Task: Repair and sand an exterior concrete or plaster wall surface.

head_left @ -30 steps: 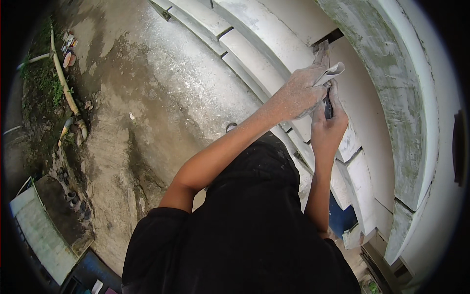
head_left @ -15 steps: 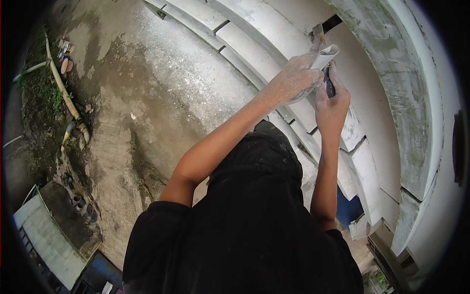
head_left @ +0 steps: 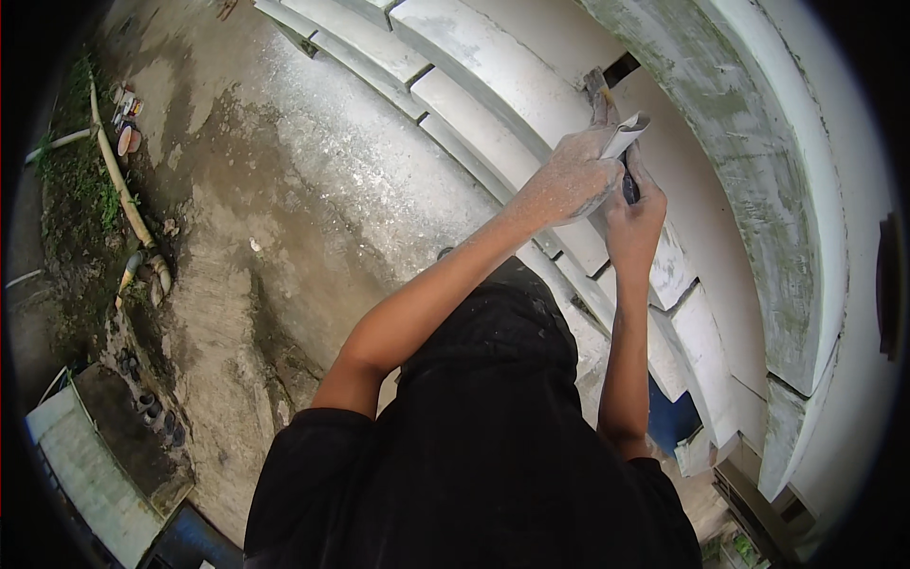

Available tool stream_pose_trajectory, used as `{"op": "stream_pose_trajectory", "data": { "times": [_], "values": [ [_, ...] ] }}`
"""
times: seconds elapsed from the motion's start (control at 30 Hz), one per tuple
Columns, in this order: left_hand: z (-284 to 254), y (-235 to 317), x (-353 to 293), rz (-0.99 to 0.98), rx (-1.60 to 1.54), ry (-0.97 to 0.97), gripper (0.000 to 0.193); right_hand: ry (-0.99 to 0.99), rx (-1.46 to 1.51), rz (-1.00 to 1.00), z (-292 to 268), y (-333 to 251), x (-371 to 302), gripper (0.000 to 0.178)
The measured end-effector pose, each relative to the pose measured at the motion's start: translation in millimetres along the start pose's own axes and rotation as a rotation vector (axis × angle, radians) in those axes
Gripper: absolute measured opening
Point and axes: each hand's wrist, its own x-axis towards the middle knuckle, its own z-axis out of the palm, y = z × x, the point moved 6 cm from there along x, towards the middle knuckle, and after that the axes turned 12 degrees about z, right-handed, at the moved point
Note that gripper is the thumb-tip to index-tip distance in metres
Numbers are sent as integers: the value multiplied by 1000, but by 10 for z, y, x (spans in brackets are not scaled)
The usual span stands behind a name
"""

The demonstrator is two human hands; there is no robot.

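Observation:
My left hand [head_left: 572,182], dusted with white powder, is closed around a folded, pale grey-white sheet [head_left: 625,136]. The sheet sticks out between thumb and fingers. Beyond its fingertips lies a small flat, worn piece [head_left: 596,83], grey with a yellowish patch; whether the hand grips it too I cannot tell. Close beside it, my right hand [head_left: 637,216] is closed on a small dark object [head_left: 630,189], mostly covered by fingers. Both hands are held together over white, powdery curved ledges [head_left: 488,106].
A tall curved panel [head_left: 749,161] with greenish stains rises at right. Dusty ground [head_left: 322,180] spreads to the left, whitened near the ledges. Pale pipes [head_left: 123,190] run along plants at far left. A blue thing [head_left: 670,417] sits under the ledges near my right arm.
Both hands sit slightly lower and further left in the picture, and the ledges have shifted left with the view. The grip on the folded sheet looks the same.

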Motion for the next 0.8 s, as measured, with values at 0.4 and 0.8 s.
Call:
{"op": "stream_pose_trajectory", "data": {
  "times": [0.4, 0.8],
  "values": [
    [11, 63, -107, 101, -141, 81, 41, -73, -4, 0, -120, 11, -78, 44],
    [245, 347, -232, 325, 175, 173, 43, -98, 27, 25, -273, 45, -153, 38]
  ]
}}
